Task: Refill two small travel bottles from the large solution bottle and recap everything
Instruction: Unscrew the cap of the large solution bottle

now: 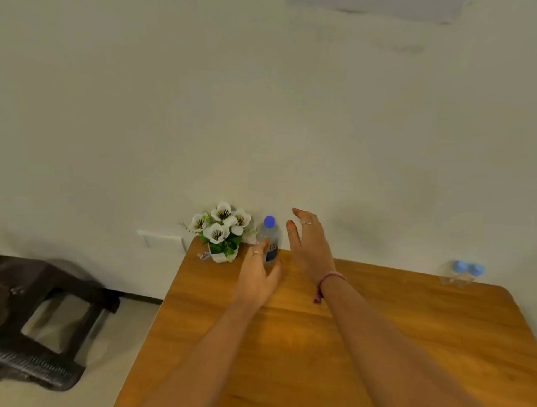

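The large clear solution bottle with a blue cap and a dark label stands upright at the table's far edge by the wall. My left hand is curled round its lower part, fingers on the left side and thumb at the front. My right hand hovers just right of the bottle with straight fingers, apart from it and holding nothing. Two small clear travel bottles with blue caps stand side by side at the far right of the table.
A white pot of white artificial flowers stands just left of the large bottle, with a small wrapper beside it. The wooden table meets the wall at the back. A dark plastic stool stands on the floor at left.
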Demonstrator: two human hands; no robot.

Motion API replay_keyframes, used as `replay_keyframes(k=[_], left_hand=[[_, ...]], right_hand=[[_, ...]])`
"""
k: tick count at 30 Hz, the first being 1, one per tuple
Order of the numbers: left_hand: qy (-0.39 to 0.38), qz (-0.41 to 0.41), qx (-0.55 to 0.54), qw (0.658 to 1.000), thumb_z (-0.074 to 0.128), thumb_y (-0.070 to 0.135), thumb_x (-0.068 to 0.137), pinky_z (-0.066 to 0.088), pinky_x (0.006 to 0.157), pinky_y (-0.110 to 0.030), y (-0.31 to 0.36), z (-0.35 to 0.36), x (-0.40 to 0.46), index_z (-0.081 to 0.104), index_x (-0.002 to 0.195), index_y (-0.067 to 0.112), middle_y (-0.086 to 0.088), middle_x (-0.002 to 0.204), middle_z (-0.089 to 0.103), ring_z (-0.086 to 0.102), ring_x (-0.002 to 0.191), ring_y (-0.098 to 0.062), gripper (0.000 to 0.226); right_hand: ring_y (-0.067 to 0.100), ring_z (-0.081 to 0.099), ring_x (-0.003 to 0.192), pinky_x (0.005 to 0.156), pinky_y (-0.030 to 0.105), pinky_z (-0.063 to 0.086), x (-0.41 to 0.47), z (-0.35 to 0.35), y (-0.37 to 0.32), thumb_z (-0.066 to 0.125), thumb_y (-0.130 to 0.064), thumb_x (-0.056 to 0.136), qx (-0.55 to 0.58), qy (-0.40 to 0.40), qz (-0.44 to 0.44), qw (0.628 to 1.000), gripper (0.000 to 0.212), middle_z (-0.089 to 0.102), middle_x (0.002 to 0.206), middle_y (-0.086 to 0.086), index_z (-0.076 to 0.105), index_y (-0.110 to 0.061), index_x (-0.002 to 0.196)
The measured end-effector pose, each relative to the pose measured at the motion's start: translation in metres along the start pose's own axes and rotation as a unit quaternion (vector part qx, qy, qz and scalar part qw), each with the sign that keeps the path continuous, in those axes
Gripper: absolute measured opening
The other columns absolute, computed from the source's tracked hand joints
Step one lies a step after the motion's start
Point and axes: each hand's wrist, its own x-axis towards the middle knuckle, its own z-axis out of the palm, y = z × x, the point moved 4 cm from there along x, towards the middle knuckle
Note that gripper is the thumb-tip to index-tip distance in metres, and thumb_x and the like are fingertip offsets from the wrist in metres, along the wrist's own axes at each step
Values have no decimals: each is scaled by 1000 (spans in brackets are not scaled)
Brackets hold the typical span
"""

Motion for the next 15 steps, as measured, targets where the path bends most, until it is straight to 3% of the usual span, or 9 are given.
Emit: replay_keyframes(k=[4,8,11,15], left_hand=[[-30,-65,20,997,58,24,92,34,93,-18,-29,19,24,42,140,10,-3,136,48,47,123,-17,52],[-26,-108,-11,994,67,21,85,45,86,-26,-57,30,47,50,127,12,-6,121,59,57,110,-20,46],[4,-108,-33,994,73,18,80,47,80,-27,-67,30,65,48,126,7,-7,113,61,59,104,-21,53],[23,-129,-61,990,81,24,72,52,85,-31,-79,35,83,43,133,7,-6,118,63,60,107,-20,73]], right_hand=[[18,48,123,98,21,35,19,28,3,36,-23,101,-32,-84,-1,996,37,44,138,3,47,-16,136],[18,51,117,89,17,37,38,45,13,32,-13,101,-37,-116,17,992,42,38,141,1,43,-22,140],[17,49,120,92,18,36,53,57,18,35,-9,99,-55,-139,20,989,47,37,143,1,40,-23,143],[19,48,122,100,24,37,61,68,24,41,-9,97,-92,-166,12,982,47,42,140,2,41,-22,142]])
